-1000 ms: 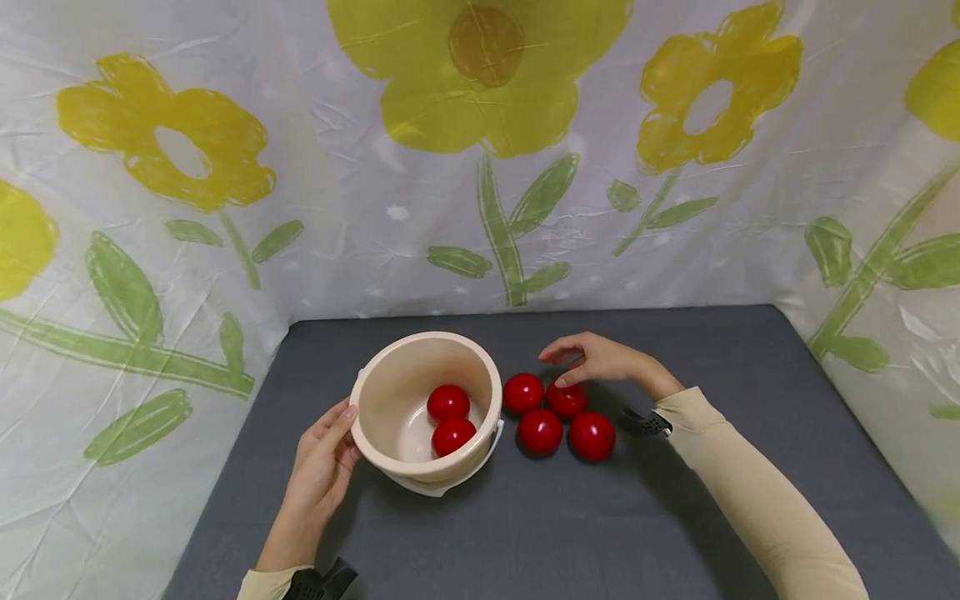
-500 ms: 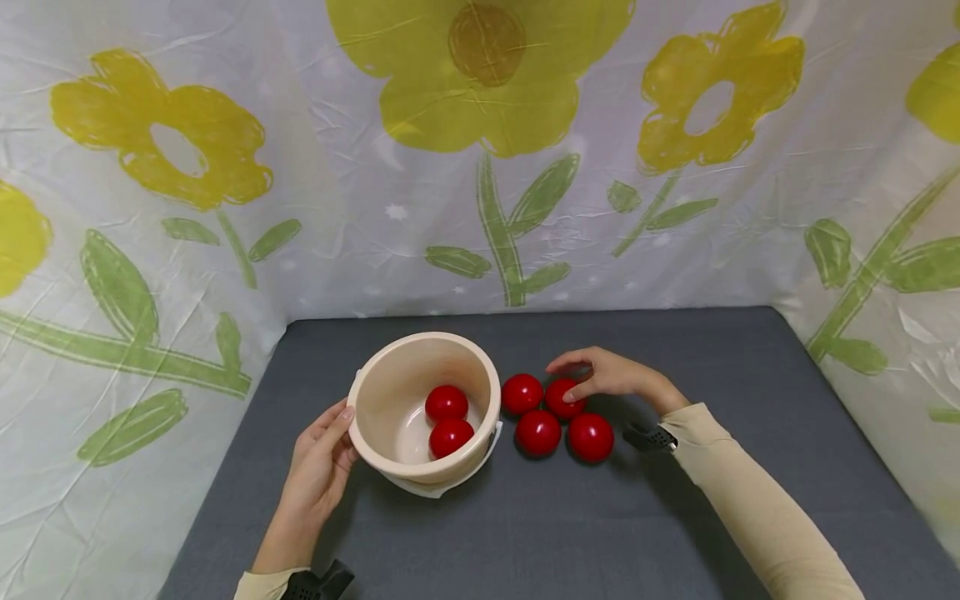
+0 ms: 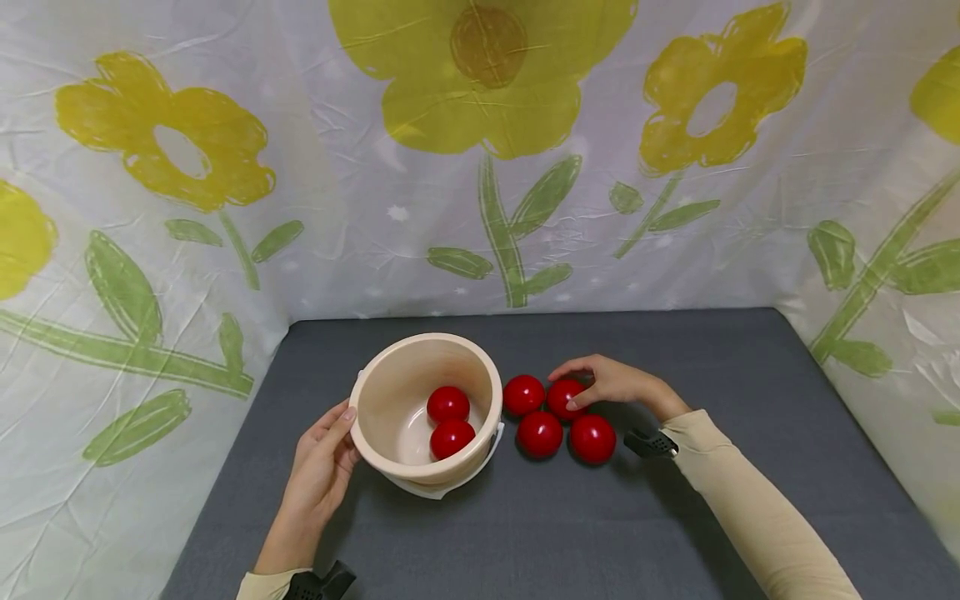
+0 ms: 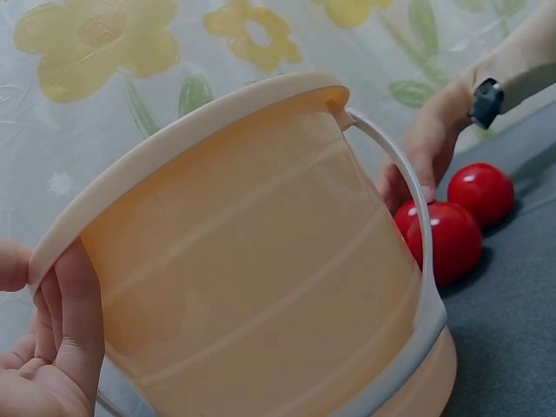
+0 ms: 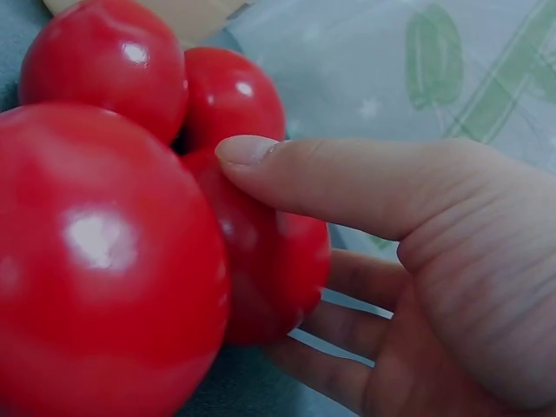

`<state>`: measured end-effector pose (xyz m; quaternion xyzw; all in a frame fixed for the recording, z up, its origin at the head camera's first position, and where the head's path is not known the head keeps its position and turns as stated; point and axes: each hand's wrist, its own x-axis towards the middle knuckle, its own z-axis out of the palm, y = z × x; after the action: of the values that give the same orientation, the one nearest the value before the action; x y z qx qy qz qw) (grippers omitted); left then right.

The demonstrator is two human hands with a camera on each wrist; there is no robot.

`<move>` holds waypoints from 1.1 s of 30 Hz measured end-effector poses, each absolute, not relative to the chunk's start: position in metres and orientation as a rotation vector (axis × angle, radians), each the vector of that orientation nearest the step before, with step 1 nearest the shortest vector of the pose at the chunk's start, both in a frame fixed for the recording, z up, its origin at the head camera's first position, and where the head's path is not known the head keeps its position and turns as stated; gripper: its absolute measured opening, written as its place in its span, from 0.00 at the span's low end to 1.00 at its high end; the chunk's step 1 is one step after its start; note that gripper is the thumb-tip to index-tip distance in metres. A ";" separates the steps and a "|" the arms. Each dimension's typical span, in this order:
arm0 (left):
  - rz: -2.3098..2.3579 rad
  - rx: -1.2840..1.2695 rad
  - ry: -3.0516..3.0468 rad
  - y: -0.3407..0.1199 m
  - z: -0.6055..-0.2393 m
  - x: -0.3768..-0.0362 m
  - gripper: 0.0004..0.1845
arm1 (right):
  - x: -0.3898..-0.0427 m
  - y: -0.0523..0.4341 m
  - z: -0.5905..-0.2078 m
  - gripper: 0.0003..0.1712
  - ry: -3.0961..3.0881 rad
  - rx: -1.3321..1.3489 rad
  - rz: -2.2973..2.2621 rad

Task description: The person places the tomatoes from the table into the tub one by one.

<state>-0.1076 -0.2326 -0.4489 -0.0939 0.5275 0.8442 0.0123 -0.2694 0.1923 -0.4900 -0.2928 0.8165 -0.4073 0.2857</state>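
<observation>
My left hand holds the rim of a cream plastic bucket, thumb inside and fingers along the outer wall. The bucket tilts toward me, and two glossy red balls lie in its bottom. To its right, several more red balls are grouped on the dark cloth. My right hand grips the back right red ball of that group, thumb on the near side and fingers curled around the far side. This ball sits among the others, partly covered by my thumb.
Beside the bucket is the back left ball. The front left ball and front right ball lie nearer me. The bucket's white handle hangs down its side. A flower-printed curtain rises behind the dark grey table.
My right hand has come down from above the back right ball and closed its thumb and fingers around it. The left hand and bucket stay in place.
</observation>
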 end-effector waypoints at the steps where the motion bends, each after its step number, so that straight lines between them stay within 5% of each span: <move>1: 2.632 -0.293 1.645 -0.233 -0.449 -0.108 0.09 | -0.269 0.192 -0.491 0.31 2.183 -0.783 -1.086; 13: 2.643 -0.272 1.630 -0.233 -0.450 -0.108 0.09 | -0.268 0.194 -0.487 0.31 2.217 -0.787 -1.095; 33: 2.642 -0.264 1.627 -0.235 -0.452 -0.109 0.09 | -0.282 0.185 -0.428 0.32 2.246 -0.803 -1.141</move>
<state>-0.1088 -0.2346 -0.4516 -0.0847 0.5224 0.8484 0.0141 -0.2820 0.1850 -0.4278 -0.2943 0.8234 -0.4181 0.2461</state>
